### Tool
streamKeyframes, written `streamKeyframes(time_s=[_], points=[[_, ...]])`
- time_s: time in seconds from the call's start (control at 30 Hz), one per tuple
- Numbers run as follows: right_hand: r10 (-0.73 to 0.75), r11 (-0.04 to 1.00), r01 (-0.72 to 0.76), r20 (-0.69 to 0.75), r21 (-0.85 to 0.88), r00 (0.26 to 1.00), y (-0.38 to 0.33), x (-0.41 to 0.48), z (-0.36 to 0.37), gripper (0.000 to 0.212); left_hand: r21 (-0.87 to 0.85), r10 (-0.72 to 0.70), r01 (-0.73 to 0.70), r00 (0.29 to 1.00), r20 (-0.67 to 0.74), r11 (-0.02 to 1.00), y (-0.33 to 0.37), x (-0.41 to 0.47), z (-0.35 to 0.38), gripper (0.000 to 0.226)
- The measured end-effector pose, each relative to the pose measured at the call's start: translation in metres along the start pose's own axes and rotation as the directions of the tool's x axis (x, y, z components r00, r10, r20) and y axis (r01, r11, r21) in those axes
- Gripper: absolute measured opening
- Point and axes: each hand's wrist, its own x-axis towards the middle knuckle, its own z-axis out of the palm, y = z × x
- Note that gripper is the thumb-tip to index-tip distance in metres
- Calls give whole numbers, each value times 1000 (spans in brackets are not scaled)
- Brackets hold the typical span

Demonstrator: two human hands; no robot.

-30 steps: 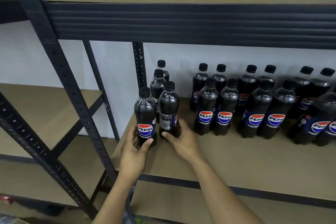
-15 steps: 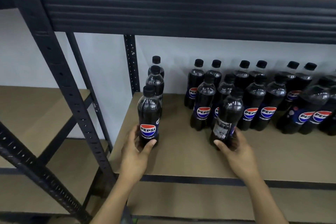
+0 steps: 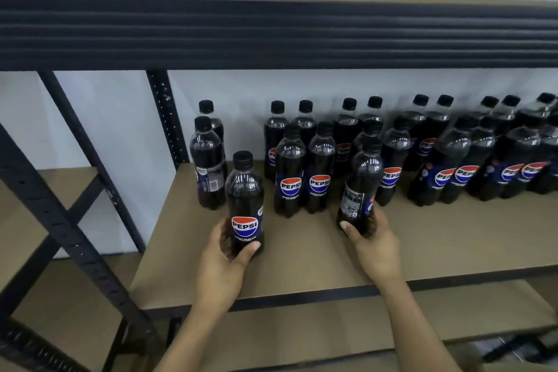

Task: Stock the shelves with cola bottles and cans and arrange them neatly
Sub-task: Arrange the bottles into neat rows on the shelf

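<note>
Gripped left bottle (image 3: 244, 205) low with left hand (image 3: 222, 263): thumb across the front under the label, fingers curled round the back. Had it upright at front-left of shelf (image 3: 302, 266), seemingly resting on the board, label forward. Placed just ahead of pair (image 3: 208, 166) at the left end, apart from it.

Gripped right bottle (image 3: 360, 187) near its base with right hand (image 3: 374, 248): thumb on the near side, fingers wrapped behind, mostly hidden. Showed barcode side out, logo turned off to the right. Leaned a bit, top toward the right. Couldn't tell if its base touched the board or hung just above. Sat just in front of rows (image 3: 392, 154); touching the nearest one or not, couldn't tell.

Counted rows two deep along the back wall, from mid-shelf out past the right edge of view, most labels forward. Noted a gap between pair and rows. Noted the pair's front bottle with barcode out. Saw no cans anywhere in view. Saw beam (image 3: 271, 30) overhead, post (image 3: 164, 118) behind pair, side shelf (image 3: 60, 184) to the left, lower shelf (image 3: 332, 329) below.

Judged stocking well under way but not finished, with most bottles already up and lined. Left to do, likely: slot both held bottles into line, turn stray labels forward, close the gap, add cans.
</note>
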Motion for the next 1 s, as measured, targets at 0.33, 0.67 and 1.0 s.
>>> streamKeyframes(time_s=[0.33,0.67,1.0], points=[[-38,999,37,20,23,999,3,1,-3,72,-3,83,-84,978,189,997,23,4,98,67],[-60,996,60,8,-60,998,4,-3,-5,68,200,123,-182,953,278,963,21,6,106,72],[-314,831,333,119,-445,942,3,-59,6,34,632,176,-299,952,252,715,-20,31,-5,33]])
